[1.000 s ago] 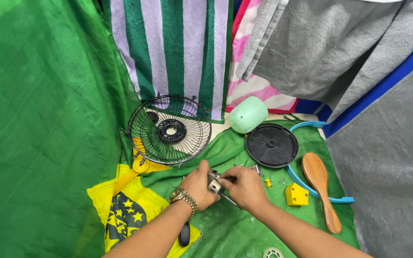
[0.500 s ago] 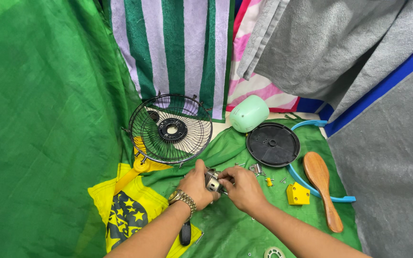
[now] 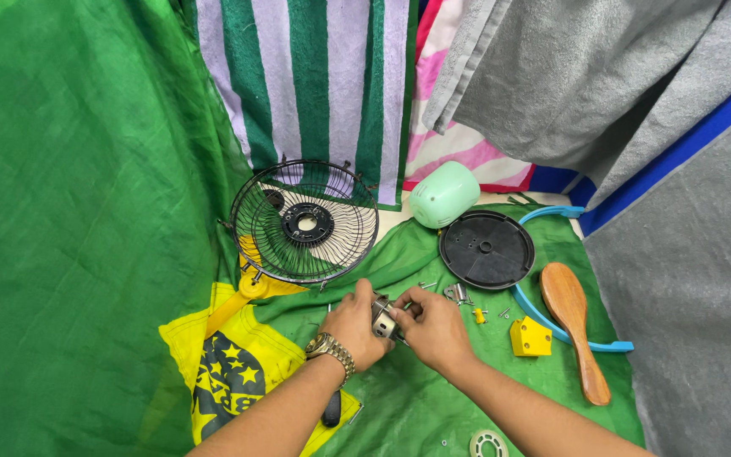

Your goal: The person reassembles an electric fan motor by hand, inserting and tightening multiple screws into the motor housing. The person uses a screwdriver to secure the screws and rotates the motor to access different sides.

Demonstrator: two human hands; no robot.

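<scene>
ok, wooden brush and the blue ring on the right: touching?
Touching. The head view shows the wooden brush lying across the blue ring, its head overlapping the ring's band with no visible gap between them.

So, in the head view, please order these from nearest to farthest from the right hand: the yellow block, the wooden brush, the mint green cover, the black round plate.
From the right hand:
1. Yellow block, just to its right on the green cloth.
2. Black round plate, above and to the right.
3. Wooden brush, further right, at the cloth's edge.
4. Mint green cover, at the back by the striped towel.
</scene>
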